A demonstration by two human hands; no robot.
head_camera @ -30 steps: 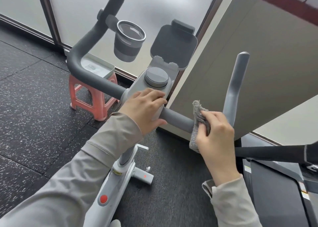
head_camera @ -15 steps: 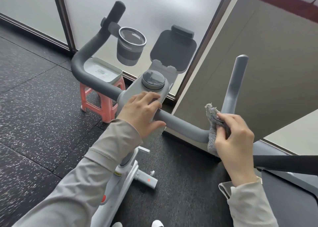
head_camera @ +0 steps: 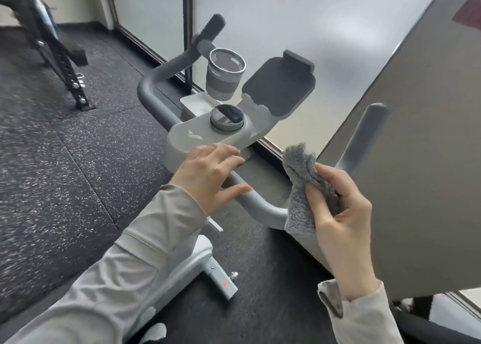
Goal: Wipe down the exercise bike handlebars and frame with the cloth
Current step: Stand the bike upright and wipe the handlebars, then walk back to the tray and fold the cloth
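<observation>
The exercise bike's grey handlebar (head_camera: 256, 204) curves from a left upright grip (head_camera: 212, 28) across to a right upright grip (head_camera: 364, 135). My right hand (head_camera: 343, 213) grips a fluffy grey cloth (head_camera: 302, 187) wrapped over the bar's right bend. My left hand (head_camera: 210, 174) rests with fingers spread on the bar beside the pale console housing (head_camera: 197, 135), thumb under the bar. A round display knob (head_camera: 227, 117) sits on the console. The white frame post (head_camera: 192, 263) runs down below my left sleeve.
A grey cup holder (head_camera: 225, 76) and a dark tablet holder (head_camera: 279, 87) stand behind the console. A frosted glass wall (head_camera: 312, 18) and a grey panel (head_camera: 429, 161) are close on the right. A black rack leg (head_camera: 65, 65) stands far left on speckled rubber flooring.
My right hand has slid the cloth rightward along the bar to its right bend. The view has swung left and tilted, showing the rack. My left hand stays by the console.
</observation>
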